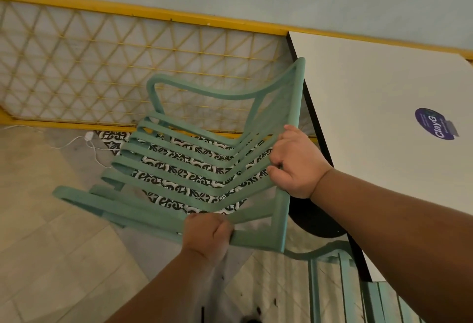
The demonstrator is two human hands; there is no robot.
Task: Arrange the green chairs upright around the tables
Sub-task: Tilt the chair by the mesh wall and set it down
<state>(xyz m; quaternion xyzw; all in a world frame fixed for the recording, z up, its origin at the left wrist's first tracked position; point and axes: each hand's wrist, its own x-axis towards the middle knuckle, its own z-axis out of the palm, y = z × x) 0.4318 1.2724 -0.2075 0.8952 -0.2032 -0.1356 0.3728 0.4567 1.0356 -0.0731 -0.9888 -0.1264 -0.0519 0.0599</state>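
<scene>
A green slatted chair (179, 169) hangs tilted in front of me, its backrest top toward the white table (371, 97) on the right. My left hand (207, 235) grips the near armrest where it meets the backrest. My right hand (297, 161) grips the top rail of the backrest, close to the table's dark edge. A second green chair (340, 281) stands at the bottom right beside the table; only part of it shows.
A yellow lattice railing (128, 66) runs along the far side under a pale wall. A white cable (89, 143) lies on the floor by patterned tiles (179, 182). The table's black round base (314, 220) sits under the top. A purple sticker (432, 124) marks the table.
</scene>
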